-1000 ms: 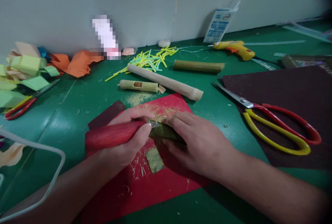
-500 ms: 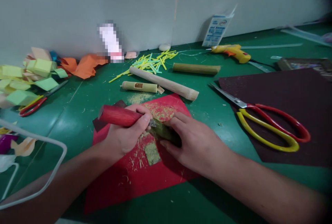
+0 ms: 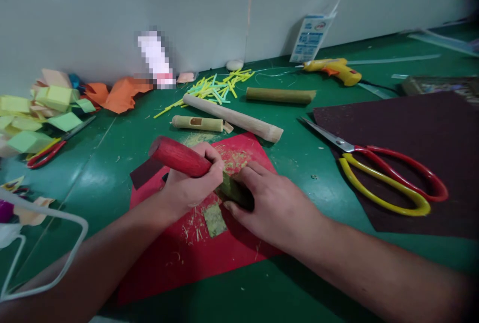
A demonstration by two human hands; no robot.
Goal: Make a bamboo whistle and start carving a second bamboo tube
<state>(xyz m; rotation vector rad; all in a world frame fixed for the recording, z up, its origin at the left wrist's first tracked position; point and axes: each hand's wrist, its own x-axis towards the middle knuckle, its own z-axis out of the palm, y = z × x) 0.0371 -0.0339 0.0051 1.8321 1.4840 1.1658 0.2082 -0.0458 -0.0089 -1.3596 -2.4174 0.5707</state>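
My left hand [image 3: 196,183] is closed round a carving knife by its thick red wooden handle [image 3: 179,156], which tilts up to the left. The fingers hide its blade. My right hand [image 3: 269,198] grips a dark green bamboo piece [image 3: 232,188], its near end covered by the palm. The left fingers meet the bamboo at its far end. Under both hands lies a red sheet [image 3: 179,268], strewn with pale shavings [image 3: 235,158]. A small flat greenish square [image 3: 215,220] rests on it, just below the bamboo.
Behind the sheet lie a notched bamboo tube [image 3: 209,124], a long pale stick [image 3: 235,118], another bamboo tube [image 3: 280,95] and cut straws [image 3: 209,88]. Large scissors [image 3: 348,148] rest on dark paper [image 3: 392,123] at right. A yellow glue gun [image 3: 337,69] is behind; folded papers [image 3: 48,108] lie left.
The red handle has tipped more steeply, and my left hand has rolled forward over the blade, which showed before. My right hand still holds the bamboo. The whole view has shifted slightly.
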